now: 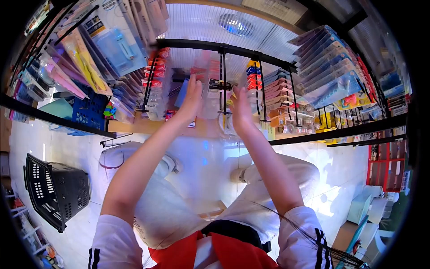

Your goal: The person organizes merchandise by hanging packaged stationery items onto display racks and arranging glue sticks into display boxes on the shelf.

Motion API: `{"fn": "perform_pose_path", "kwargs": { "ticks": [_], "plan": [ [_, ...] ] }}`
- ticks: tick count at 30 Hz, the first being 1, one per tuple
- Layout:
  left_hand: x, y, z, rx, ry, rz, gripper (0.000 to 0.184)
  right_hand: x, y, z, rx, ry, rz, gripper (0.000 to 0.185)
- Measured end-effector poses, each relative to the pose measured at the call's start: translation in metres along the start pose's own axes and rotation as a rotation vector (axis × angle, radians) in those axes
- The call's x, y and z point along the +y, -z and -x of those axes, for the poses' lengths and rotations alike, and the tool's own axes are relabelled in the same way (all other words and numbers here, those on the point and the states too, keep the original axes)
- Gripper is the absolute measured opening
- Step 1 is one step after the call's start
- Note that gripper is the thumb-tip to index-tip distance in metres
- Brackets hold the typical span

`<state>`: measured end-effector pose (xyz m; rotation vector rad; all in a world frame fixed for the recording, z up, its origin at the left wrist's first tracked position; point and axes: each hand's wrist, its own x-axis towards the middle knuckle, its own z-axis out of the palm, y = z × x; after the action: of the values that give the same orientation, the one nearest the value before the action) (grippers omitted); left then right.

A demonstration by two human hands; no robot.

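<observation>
My left hand (192, 97) reaches up into the hook rack with its fingers stretched out. It lies against the left side of a row of clear hanging packets (212, 101). My right hand (241, 109) is on the other side of that row, by the end of a black display hook (220, 86). Its fingertips are bent together at a small yellow piece, too blurred to name. A blue card (182, 93) hangs just left of my left hand. Red-topped packets (154, 74) hang further left, and blue, red and yellow packets (254, 76) hang behind my right hand.
A black rail (215, 45) carries the hooks. Carded goods (118, 45) crowd the upper left, and stacked packs (331, 67) the right. Black bars (340, 134) cross in front. A black basket (58, 190) stands on the floor at left, near my knees.
</observation>
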<state>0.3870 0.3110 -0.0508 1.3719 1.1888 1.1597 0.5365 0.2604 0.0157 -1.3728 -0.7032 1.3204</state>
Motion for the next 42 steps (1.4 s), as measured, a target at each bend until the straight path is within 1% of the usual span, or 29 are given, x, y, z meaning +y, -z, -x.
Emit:
{"fn": "perform_pose_path", "kwargs": {
  "ticks": [3,5,6,7,8,10,11,12,15,17,20,23,26,31,34,36,37,39,42],
  "plan": [
    [0.021,-0.019,0.01,-0.25,0.303,0.478,0.063,0.043,0.02,-0.025,-0.054,0.086,-0.062,0.079],
    [0.051,-0.038,0.025,-0.278,0.292,0.664,0.066,0.018,-0.001,0.004,-0.043,0.068,-0.1,0.072],
    [0.039,-0.044,0.026,-0.277,0.245,0.688,0.064,0.006,-0.008,0.019,-0.07,0.068,-0.119,0.07],
    [0.041,-0.048,0.028,-0.277,0.197,0.71,0.062,-0.004,-0.014,0.03,-0.098,0.07,-0.14,0.068],
    [0.043,-0.051,0.032,-0.236,0.17,0.768,0.054,-0.001,-0.014,0.033,-0.107,0.101,-0.124,0.067],
    [0.054,-0.054,0.043,-0.217,0.222,0.918,0.054,0.013,-0.01,0.033,-0.106,0.191,-0.056,0.066],
    [0.058,-0.053,0.048,-0.215,0.24,0.904,0.054,0.023,-0.008,0.031,-0.095,0.249,-0.003,0.066],
    [0.061,-0.051,0.052,-0.212,0.258,0.89,0.055,0.028,-0.006,0.031,-0.092,0.232,0.002,0.065],
    [0.067,-0.042,0.061,-0.221,0.282,0.592,0.062,0.037,0.005,0.033,-0.088,0.182,0.025,0.064],
    [0.067,-0.038,0.065,-0.224,0.276,0.471,0.062,0.039,0.008,0.036,-0.081,0.182,0.029,0.062],
    [0.066,-0.038,0.066,-0.212,0.233,0.501,0.062,0.035,0.006,0.04,-0.069,0.198,0.024,0.06],
    [0.071,-0.036,0.048,-0.221,0.258,0.659,0.062,0.026,0.003,0.025,-0.061,0.193,0.012,0.058],
    [0.074,-0.035,0.036,-0.236,0.272,0.739,0.062,0.022,0.001,0.009,-0.062,0.167,0.0,0.056],
    [0.054,-0.043,0.042,-0.179,0.163,0.739,0.062,0.026,-0.001,0.022,-0.058,0.193,0.022,0.053],
    [0.037,-0.047,0.046,-0.15,0.157,0.734,0.062,0.028,-0.002,0.031,-0.049,0.219,0.026,0.051],
    [0.033,-0.046,0.043,-0.152,0.245,0.808,0.062,0.026,-0.002,0.024,-0.045,0.221,0.022,0.05],
    [0.047,-0.041,0.035,-0.164,0.333,0.883,0.062,0.024,-0.003,0.018,-0.044,0.219,0.02,0.049],
    [0.069,-0.034,0.028,-0.181,0.396,0.831,0.066,0.021,-0.005,0.005,-0.05,0.197,0.006,0.048],
    [0.076,-0.034,0.023,-0.182,0.39,0.778,0.067,0.022,-0.006,0.002,-0.049,0.195,0.01,0.046]
  ]
}}
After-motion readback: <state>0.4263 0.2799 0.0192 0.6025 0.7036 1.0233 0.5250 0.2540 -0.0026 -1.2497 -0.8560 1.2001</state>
